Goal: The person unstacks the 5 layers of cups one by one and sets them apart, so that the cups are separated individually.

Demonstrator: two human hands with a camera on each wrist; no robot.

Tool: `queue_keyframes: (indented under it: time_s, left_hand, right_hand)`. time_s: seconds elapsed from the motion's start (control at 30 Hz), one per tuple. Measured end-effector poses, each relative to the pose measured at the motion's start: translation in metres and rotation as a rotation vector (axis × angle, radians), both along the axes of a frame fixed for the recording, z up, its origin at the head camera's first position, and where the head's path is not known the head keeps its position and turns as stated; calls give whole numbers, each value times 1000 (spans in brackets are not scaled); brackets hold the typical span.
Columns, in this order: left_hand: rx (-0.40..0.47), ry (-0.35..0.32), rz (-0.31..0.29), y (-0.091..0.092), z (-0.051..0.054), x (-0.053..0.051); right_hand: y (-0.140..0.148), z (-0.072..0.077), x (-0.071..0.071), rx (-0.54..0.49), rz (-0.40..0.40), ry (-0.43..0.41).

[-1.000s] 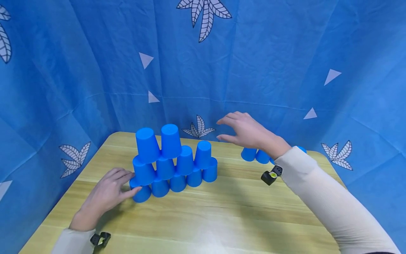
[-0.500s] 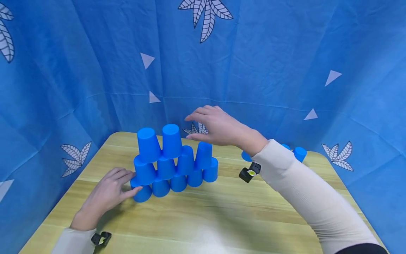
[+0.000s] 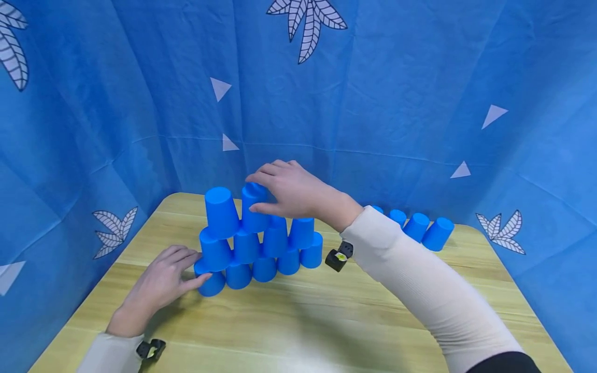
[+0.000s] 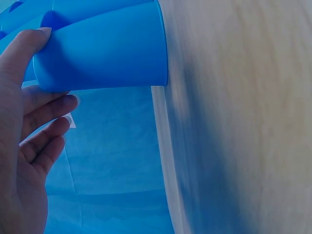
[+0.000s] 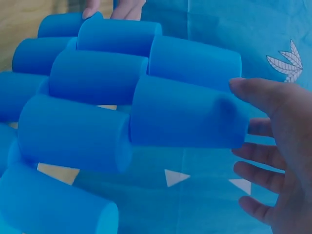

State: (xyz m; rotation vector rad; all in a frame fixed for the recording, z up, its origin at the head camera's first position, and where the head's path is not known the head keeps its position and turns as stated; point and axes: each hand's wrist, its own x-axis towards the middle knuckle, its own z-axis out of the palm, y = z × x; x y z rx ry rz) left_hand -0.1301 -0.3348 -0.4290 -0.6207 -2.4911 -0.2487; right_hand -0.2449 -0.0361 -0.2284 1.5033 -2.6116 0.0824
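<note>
Upside-down blue plastic cups form a stepped stack at the table's left. My left hand (image 3: 158, 285) holds the bottom row's left end cup (image 3: 212, 285) between thumb and fingers; the left wrist view shows the thumb on that cup (image 4: 107, 53). At the top tier my right hand (image 3: 298, 191) reaches round the right-hand cup (image 3: 254, 221). In the right wrist view its thumb and fingers are spread about that cup's base (image 5: 190, 117), and firm contact is unclear. The other top-tier cup (image 3: 221, 212) stands just left of it.
Several more blue cups (image 3: 437, 234) stand upside down in a row at the table's back right, partly behind my right sleeve (image 3: 401, 264). A blue patterned curtain (image 3: 373, 93) hangs behind and beside the wooden table (image 3: 261, 331).
My right hand has travelled left from near the back-right cups to the stack's upper right cup. The left hand stays at the bottom left cup, and the stack looks the same.
</note>
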Motion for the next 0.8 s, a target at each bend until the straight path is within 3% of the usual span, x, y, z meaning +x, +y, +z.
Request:
queue_keyframes:
  time_s: [0.4, 0.63, 0.8]
  left_hand:
    - [5, 8, -6, 0, -1, 0]
    - [6, 2, -4, 0, -2, 0]
    - [10, 6, -11, -1, -3, -1]
  right_hand:
    - [-6, -5, 1, -28, -28, -66]
    - [8, 4, 1, -175, 19, -82]
    - [24, 8, -1, -210, 13, -76]
